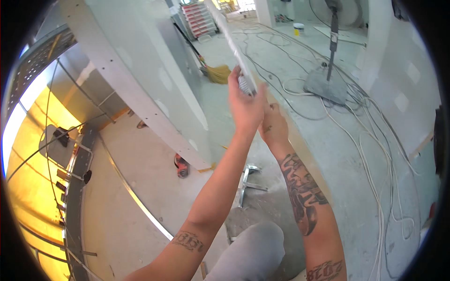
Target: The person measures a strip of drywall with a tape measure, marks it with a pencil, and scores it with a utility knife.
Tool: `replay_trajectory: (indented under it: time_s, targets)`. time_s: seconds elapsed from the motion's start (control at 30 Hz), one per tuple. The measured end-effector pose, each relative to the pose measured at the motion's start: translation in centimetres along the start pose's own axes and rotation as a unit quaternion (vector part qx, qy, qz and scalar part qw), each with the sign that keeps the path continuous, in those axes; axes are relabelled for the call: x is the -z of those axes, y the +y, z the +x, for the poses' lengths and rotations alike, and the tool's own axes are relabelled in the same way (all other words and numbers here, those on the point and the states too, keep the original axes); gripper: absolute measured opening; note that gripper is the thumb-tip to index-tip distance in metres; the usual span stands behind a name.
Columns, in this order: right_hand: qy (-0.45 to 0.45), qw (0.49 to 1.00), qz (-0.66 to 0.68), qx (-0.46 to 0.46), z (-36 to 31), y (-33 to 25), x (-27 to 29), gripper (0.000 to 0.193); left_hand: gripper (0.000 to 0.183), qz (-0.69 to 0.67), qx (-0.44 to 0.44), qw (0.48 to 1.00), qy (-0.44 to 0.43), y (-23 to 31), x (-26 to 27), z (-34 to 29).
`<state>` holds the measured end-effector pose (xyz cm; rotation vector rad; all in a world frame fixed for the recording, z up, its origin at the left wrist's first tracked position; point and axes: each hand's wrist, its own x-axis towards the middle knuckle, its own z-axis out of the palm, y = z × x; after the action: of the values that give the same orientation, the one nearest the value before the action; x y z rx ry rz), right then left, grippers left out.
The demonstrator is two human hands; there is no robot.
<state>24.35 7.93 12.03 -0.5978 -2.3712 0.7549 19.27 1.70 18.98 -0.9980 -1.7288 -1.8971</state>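
The left hand (244, 105) is closed around the lower end of a long white strip (233, 44); the right hand (273, 125) touches beside it, its grip probably hidden.

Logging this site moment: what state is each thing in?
Long white metal strip: raised, gripped at its near end.
Left hand: closed round the strip.
Right hand: against the left hand.
Straw broom: leaning on the wall.
Grey pedestal fan: upright.
White cables: loose across the floor.

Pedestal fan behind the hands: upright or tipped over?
Upright. The pedestal fan stands on its flat base on the concrete floor, pole vertical, head at top. Whether it is running: cannot tell.
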Motion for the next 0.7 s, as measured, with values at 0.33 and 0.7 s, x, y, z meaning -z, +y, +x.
replay_trajectory:
  time_s: [0.33,0.7]
  targets:
    - [-0.219,0.963,-0.155,0.025,-12.1,15.8,11.5,0.057,0.047,0.126,-0.025,0.985,0.118,-10.5,6.4,9.5]
    - [-0.196,0.929,-0.176,-0.259,-33.7,36.3,19.9,0.046,0.059,0.265,-0.007,0.946,0.184,-16.2,11.8,14.5]
